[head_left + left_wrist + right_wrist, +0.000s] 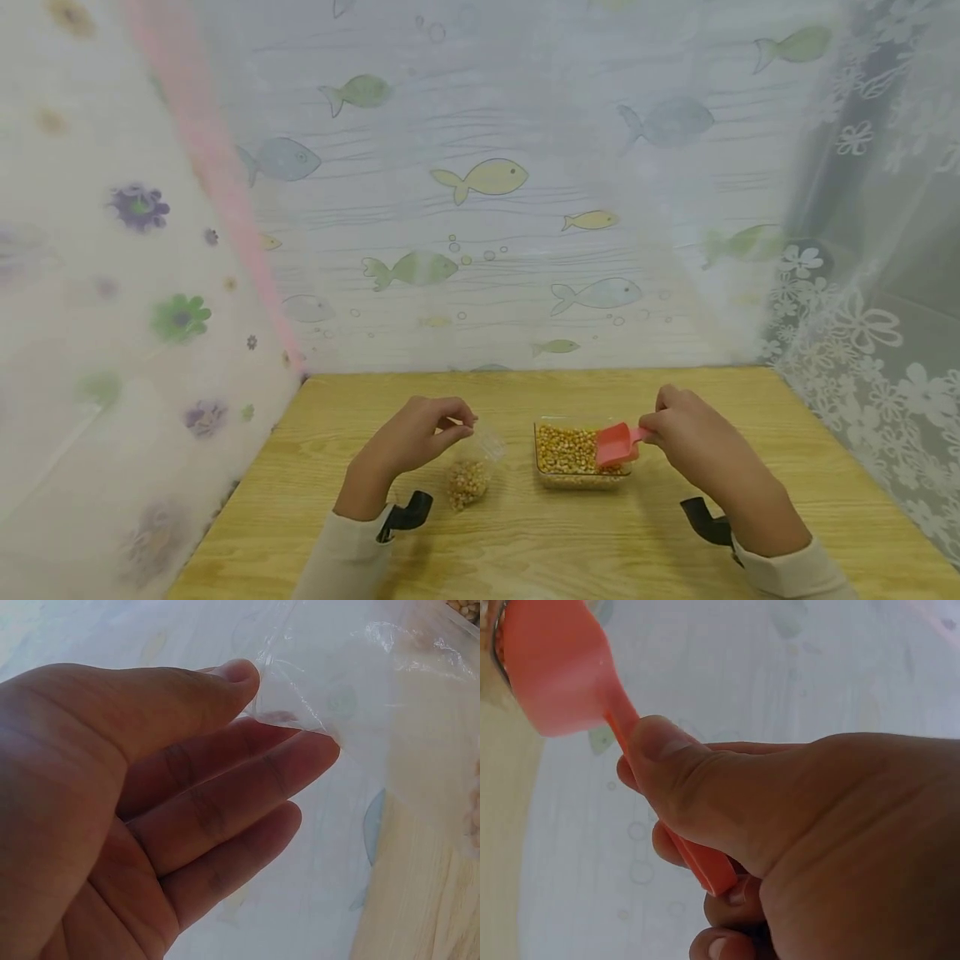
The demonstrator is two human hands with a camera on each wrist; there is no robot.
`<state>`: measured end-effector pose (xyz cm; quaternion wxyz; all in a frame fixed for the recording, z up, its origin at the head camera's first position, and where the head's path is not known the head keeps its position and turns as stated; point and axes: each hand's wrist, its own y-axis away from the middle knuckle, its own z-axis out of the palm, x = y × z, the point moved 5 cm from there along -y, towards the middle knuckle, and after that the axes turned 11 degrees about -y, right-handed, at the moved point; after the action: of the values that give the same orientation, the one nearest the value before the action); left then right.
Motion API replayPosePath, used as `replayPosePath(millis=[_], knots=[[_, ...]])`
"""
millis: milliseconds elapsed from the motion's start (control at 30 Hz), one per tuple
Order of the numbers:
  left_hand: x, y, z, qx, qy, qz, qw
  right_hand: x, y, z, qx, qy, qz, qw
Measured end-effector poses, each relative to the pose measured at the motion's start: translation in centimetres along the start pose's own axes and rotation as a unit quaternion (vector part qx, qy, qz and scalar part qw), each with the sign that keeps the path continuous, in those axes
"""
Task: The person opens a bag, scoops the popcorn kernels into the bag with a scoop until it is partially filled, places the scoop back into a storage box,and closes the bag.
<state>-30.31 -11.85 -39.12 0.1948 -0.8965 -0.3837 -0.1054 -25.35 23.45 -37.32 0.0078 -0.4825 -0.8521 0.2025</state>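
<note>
In the head view a clear plastic bag (468,483) with corn kernels in its bottom stands on the table. My left hand (420,435) pinches the bag's upper edge between thumb and fingertips; the left wrist view shows the thin film (337,667) at the thumb. To the right is a clear rectangular container (585,482) filled with yellow corn kernels (566,448). My right hand (697,437) grips a pink scoop (617,445) by its handle, thumb on top. The scoop's head sits over the right part of the container. Whether it holds kernels cannot be made out.
The wooden table (570,554) ends at a fish-patterned curtain (487,317) behind. A flower-patterned curtain (142,333) lines the left side, and a sheer one with white flowers (862,325) lines the right. The bag stands left of the container, a short gap between them.
</note>
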Motion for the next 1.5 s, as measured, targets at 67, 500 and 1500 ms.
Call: replayPosePath(millis=[67, 500, 1500], knots=[[0.1, 0.0, 0.0, -0.002, 0.003, -0.003, 1.0000, -0.2, -0.1, 0.3, -0.002, -0.007, -0.004, 1.000], [0.2, 0.1, -0.2, 0.004, 0.000, 0.003, 1.0000, 0.6, -0.4, 2.7, -0.021, -0.058, -0.020, 0.998], [0.5, 0.1, -0.3, -0.001, 0.003, -0.008, 1.0000, 0.5, -0.9, 6.2, 0.017, -0.025, -0.060, 0.998]])
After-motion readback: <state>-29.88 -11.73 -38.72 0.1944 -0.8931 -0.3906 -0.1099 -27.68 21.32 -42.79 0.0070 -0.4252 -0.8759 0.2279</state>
